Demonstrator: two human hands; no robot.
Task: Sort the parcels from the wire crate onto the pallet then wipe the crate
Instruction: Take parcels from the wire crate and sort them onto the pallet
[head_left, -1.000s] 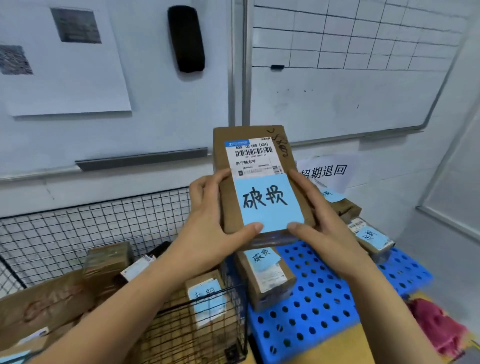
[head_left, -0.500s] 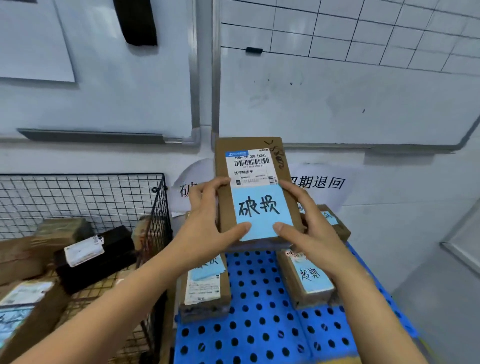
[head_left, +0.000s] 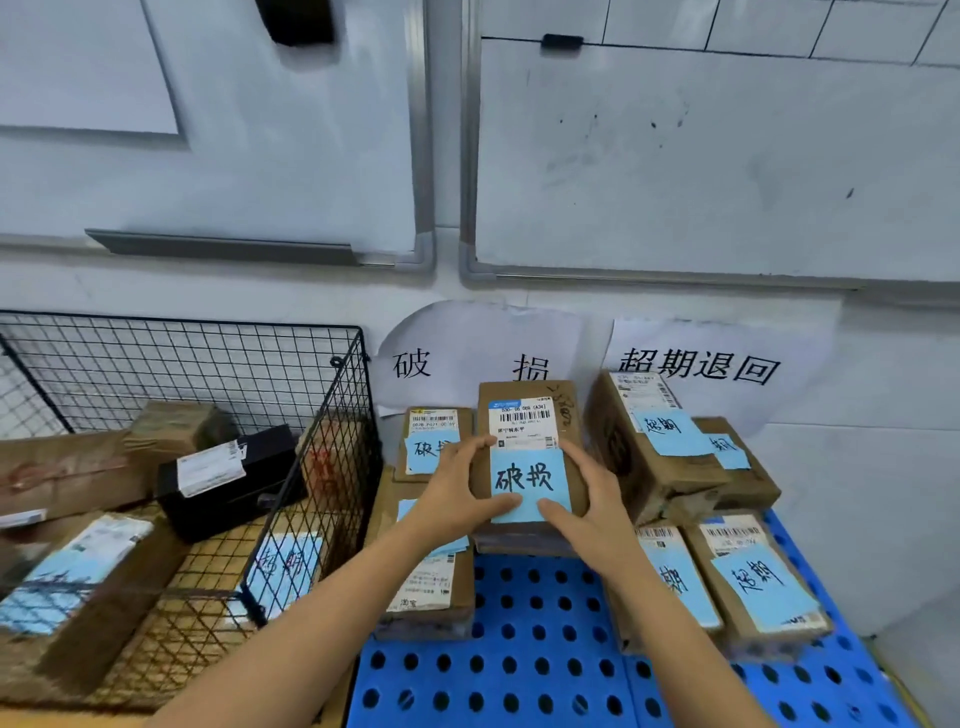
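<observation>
Gripping a brown cardboard parcel with a blue note, both hands, left and right, lower it toward the blue perforated plastic pallet; an early release could topple it.

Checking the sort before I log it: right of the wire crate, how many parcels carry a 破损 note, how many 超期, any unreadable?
Parcels marked 破损: 2
Parcels marked 超期: 4, one note partly covered
Parcel with its note under the left arm: 1
Total: 7
</observation>
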